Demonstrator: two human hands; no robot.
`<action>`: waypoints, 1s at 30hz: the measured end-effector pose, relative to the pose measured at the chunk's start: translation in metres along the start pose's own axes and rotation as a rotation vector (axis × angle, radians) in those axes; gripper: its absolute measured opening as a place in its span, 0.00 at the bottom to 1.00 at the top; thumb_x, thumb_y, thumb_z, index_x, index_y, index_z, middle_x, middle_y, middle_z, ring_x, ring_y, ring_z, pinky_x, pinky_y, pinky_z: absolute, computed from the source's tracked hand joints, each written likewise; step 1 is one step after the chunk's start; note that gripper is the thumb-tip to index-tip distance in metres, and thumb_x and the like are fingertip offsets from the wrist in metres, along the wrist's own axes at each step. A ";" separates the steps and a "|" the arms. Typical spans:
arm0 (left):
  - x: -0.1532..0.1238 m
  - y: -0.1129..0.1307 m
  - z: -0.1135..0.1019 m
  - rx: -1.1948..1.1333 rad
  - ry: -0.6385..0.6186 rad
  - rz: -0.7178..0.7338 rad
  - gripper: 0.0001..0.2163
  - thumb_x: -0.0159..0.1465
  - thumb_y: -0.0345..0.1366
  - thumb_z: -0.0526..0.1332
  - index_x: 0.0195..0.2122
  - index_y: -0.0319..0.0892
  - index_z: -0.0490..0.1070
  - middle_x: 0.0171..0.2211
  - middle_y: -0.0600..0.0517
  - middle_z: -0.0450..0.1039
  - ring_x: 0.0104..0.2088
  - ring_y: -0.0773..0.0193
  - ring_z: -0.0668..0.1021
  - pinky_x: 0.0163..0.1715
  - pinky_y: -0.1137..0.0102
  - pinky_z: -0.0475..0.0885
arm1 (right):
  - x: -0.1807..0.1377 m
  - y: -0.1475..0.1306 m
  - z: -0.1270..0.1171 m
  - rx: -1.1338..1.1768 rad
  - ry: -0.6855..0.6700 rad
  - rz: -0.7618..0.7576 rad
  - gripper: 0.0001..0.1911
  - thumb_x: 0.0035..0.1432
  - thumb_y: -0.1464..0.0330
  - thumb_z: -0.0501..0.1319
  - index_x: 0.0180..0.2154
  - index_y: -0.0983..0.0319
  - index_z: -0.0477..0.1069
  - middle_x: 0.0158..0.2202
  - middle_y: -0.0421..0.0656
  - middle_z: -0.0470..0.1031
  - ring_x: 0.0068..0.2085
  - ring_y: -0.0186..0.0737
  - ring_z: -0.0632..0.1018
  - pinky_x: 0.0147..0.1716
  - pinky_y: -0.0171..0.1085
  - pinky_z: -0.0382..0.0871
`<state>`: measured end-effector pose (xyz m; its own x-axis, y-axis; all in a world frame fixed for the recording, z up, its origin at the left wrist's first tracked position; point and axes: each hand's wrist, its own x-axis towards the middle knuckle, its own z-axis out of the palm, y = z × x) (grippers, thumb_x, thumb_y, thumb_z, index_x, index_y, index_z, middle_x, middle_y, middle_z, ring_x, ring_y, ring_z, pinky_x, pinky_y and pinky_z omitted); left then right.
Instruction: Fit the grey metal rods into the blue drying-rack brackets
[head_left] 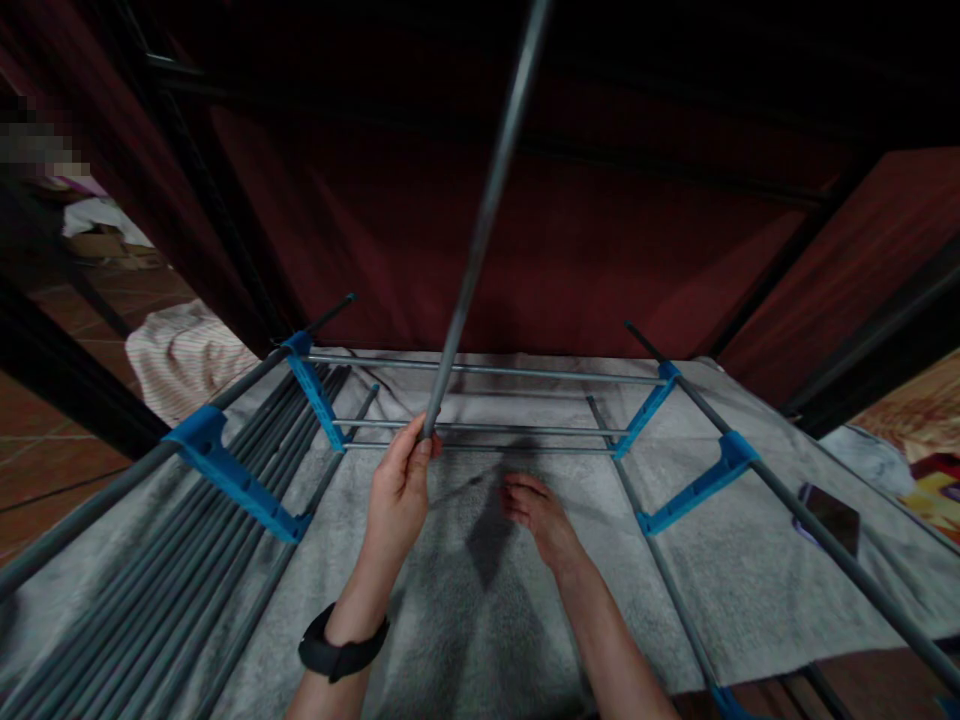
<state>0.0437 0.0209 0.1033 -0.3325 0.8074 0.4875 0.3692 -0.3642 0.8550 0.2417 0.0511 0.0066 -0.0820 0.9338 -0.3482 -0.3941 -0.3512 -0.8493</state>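
Note:
Near its lower end, my left hand (405, 470) grips a long grey metal tube (487, 205) that slants up and away past the top of the view. My right hand (536, 510) hovers to the right over the grey cloth, fingers loosely bent and apart, with nothing seen in it. Around both hands stands a partly built rack of grey tubes joined by blue plastic brackets. One blue bracket (240, 475) is at the left and another blue bracket (701, 485) at the right. Thin crossbars (517, 375) span the far side behind the held tube.
Several loose grey tubes (187, 530) lie side by side on the left of the cloth (480, 640). A phone (829, 518) rests at the right, beyond the side rail. A dark red fabric wall (585, 260) with dark frame bars rises behind. Striped cloth (187, 355) is bunched at the left.

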 end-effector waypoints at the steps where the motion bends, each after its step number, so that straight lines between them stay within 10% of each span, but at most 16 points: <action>1: 0.001 -0.004 0.000 0.011 -0.010 0.007 0.17 0.67 0.44 0.57 0.53 0.45 0.74 0.38 0.50 0.77 0.40 0.60 0.78 0.46 0.65 0.71 | 0.001 -0.003 -0.003 0.008 0.013 -0.019 0.18 0.38 0.64 0.73 0.34 0.61 0.78 0.31 0.45 0.83 0.31 0.39 0.80 0.33 0.37 0.74; 30: 0.008 -0.088 -0.022 0.548 -0.573 0.084 0.17 0.64 0.50 0.55 0.39 0.47 0.79 0.42 0.47 0.81 0.42 0.52 0.81 0.45 0.60 0.73 | 0.016 -0.049 -0.042 0.338 0.217 -0.248 0.11 0.45 0.72 0.70 0.34 0.59 0.74 0.33 0.39 0.82 0.32 0.35 0.81 0.36 0.34 0.78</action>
<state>-0.0108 0.0488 0.0361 0.1586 0.9546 0.2520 0.7967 -0.2745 0.5384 0.2985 0.0807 0.0260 0.2312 0.9384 -0.2567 -0.6564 -0.0443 -0.7531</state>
